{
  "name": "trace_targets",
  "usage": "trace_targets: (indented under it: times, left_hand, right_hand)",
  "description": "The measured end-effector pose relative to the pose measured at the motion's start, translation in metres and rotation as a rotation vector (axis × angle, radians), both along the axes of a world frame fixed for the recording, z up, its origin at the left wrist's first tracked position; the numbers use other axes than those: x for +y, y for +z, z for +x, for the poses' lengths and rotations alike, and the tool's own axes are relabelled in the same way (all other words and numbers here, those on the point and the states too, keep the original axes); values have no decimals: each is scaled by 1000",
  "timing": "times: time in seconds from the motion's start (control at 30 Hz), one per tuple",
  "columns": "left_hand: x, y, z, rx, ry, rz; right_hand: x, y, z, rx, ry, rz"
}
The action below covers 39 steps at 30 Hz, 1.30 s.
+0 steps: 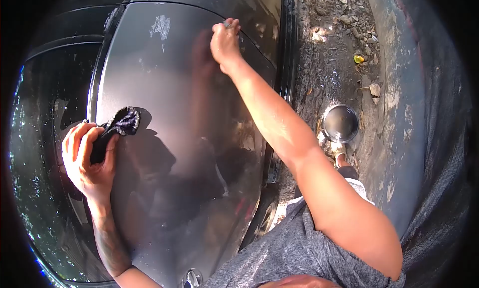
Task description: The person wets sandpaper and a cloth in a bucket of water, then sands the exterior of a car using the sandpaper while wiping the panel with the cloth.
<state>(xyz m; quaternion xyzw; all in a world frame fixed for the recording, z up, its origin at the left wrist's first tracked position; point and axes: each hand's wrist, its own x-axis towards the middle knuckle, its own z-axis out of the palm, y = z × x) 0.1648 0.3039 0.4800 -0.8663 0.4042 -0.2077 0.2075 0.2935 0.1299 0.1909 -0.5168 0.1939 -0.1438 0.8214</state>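
Observation:
My left hand (89, 161) is closed round a bunched black cloth (124, 122) with a fringed, patterned end. It is at the lower edge of the car window (55, 113), beside the dark grey car door (164, 78). Higher up in the view, my right hand (227, 43) is curled into a fist against the door panel, close to a curved panel seam. A small greyish bit shows between its fingers, too little to name. Pale, whitish smears mark the door near its top end, and my hand's shadow falls across the panel.
A round metal container (341, 123) stands on the wet, dirty ground (324, 63) to the right, near a foot. Stones and leaves litter the ground along a worn wall (399, 113). Dark mesh fabric (444, 153) hangs at far right. A door handle (191, 278) is at the bottom.

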Motion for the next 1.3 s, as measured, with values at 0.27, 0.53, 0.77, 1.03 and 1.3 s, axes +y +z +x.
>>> trace_targets:
  times: [0.27,0.53,0.77,1.03,1.3]
  left_hand:
    - [3,2,1,-15,7,22]
    - [-1,0,1,-8,21,13]
    - [-2,3,1,-11,6,29]
    - [2,0,-1,-43,59,-61]
    - [-7,3,14,-5,66,18]
  right_hand:
    - [13,-23,-25,-120,-7,-96]
    - [47,-92,-20,-148,34,-283]
    - [41,-83,-31,-165,-6,-282]
    - [60,-53,-84,-318,40,-242]
    - [85,-62,-98,-376,1,-55]
